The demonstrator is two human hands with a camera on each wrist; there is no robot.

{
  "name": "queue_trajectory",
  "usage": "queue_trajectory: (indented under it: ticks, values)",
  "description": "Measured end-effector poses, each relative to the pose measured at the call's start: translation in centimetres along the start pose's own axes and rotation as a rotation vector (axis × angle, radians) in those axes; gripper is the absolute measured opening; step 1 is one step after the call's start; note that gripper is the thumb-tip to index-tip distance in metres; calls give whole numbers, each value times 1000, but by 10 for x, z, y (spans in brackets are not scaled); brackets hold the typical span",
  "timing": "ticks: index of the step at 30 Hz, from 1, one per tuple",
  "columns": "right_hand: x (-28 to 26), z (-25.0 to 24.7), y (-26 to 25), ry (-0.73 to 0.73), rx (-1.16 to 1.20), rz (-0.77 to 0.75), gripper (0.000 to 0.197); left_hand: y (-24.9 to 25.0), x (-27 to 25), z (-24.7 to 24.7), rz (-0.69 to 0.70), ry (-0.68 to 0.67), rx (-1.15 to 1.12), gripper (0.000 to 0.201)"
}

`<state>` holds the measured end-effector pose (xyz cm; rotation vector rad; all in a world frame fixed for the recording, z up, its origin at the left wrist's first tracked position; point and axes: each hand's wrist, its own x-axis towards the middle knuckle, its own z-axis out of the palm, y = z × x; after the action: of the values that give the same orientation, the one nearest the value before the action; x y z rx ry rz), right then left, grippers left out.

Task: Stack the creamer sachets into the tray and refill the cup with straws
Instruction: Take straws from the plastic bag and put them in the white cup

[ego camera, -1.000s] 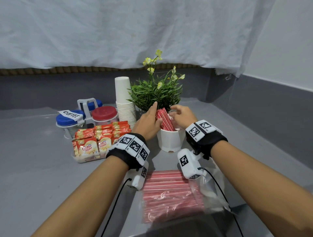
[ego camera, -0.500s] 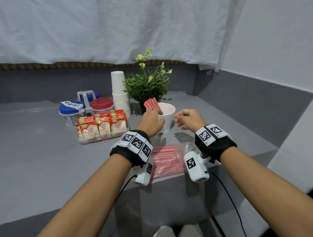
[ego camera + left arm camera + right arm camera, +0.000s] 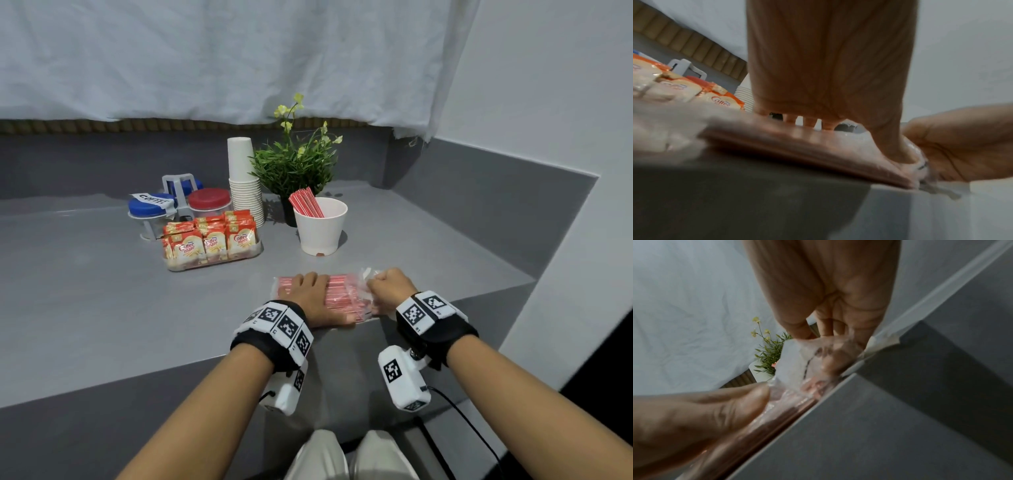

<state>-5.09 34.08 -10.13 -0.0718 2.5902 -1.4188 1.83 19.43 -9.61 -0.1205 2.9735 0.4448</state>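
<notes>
In the lower centre of the head view the left hand [image 3: 310,299] lies flat with spread fingers on the clear plastic bag of red straws [image 3: 342,297], while the right hand [image 3: 390,289] pinches its crumpled open end. I think the flat hand should press firmly so that only a small bundle slides out. Above, the white plastic cup [image 3: 321,228] holds few red straws [image 3: 306,202], and the clear tray [image 3: 255,249] at centre left is full of orange creamer sachets [image 3: 212,238].
</notes>
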Motion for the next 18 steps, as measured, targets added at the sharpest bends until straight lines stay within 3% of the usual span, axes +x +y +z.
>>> queue_trajectory:
  ticks: [4, 8, 13, 18]
  values:
    - [0, 6, 0, -90, -2, -31, 23, -1, -2, 5, -11, 88, 20, 85]
    - [-1, 8, 3, -80, 70, -138, 33, 0, -2, 7, -35, 156, 33, 71]
    - [-9, 6, -3, -154, 95, -190, 27, -1, -2, 14, -37, 212, 25, 65]
    - [-2, 9, 2, -68, 10, -191, 44, -2, -4, 16, -38, 243, 58, 63]
